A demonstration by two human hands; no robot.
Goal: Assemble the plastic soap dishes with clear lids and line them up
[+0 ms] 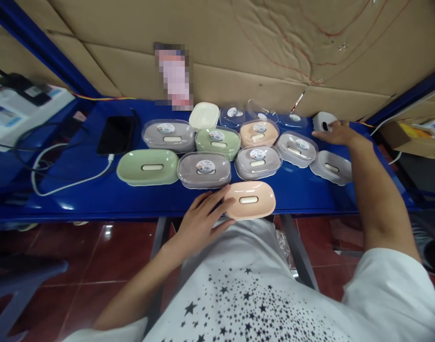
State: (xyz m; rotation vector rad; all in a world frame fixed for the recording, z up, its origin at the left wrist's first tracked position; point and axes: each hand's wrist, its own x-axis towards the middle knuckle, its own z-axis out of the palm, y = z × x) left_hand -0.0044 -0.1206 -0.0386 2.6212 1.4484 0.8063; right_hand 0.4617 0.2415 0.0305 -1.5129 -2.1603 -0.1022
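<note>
My left hand (206,218) grips the left end of a peach soap dish (262,204) at the table's front edge, fingers over its top and thumb along the near side. A cream oval insert shows in the dish's middle. At the back right my right hand (334,133) reaches to a small white object (323,119) with a dark opening; thumb and forefinger are apart, and other fingers are partly hidden. Closest to my right forearm is a grey dish (331,166). Behind the peach dish stand grey dishes (204,169) under clear lids with round stickers.
An uncovered green dish (148,166) is at left, near a black phone (115,135) on a white cable. Clear lids (233,115) and a cream dish (204,115) lie along the cardboard wall (224,76). An open carton (419,137) stands beyond the right end.
</note>
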